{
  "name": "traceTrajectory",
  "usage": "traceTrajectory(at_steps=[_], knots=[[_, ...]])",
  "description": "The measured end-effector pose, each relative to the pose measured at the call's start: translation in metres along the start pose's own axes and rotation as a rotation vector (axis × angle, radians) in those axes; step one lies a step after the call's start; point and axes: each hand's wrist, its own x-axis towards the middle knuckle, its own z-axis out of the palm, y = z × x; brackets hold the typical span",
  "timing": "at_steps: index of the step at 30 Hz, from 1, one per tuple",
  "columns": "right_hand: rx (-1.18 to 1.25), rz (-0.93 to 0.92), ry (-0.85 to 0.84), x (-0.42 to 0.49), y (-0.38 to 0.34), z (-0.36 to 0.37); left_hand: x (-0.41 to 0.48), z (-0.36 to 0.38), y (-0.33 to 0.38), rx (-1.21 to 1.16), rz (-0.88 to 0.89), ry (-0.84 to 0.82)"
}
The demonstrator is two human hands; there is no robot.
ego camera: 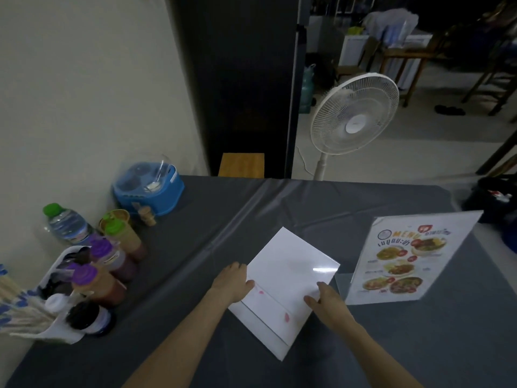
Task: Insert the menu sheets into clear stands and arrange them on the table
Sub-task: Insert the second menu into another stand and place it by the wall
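Note:
A clear stand (291,273) lies flat on the grey table (391,345) in front of me, with a white menu sheet inside, blank side up. My left hand (233,284) grips its left edge. My right hand (326,301) holds its right edge near the base. To the right stands a second clear stand (405,261), upright, showing a printed colour menu with food photos.
Along the wall at left stand sauce bottles (112,264), a water bottle (65,224), a white caddy with chopsticks (25,315) and a blue condiment box (149,187). Beyond the table's far edge stand a white fan (354,116) and a wooden stool (242,165).

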Motion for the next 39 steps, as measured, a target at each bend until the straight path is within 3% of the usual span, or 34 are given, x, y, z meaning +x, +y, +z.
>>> traceTrajectory(at_steps=[8, 13, 21, 30, 36, 39], knots=[[0.148, 0.164, 0.104, 0.011, 0.004, 0.011, 0.043, 0.001, 0.003, -0.053, 0.051, -0.085], [0.109, 0.198, 0.150, 0.013, -0.009, 0.020, 0.060, 0.006, 0.007, -0.090, 0.090, -0.088], [0.222, 0.312, 0.300, 0.021, -0.017, 0.030, 0.068, 0.016, 0.012, -0.143, 0.083, 0.043], [0.658, 0.479, 0.493, 0.030, -0.022, 0.041, 0.065, 0.014, 0.008, -0.285, 0.053, 0.022], [1.010, 0.616, 0.509, 0.031, -0.020, 0.029, 0.059, 0.010, 0.009, -0.375, 0.031, -0.005], [1.073, 0.629, 0.484, 0.032, -0.021, 0.025, 0.057, 0.008, 0.010, -0.368, 0.019, -0.028]])
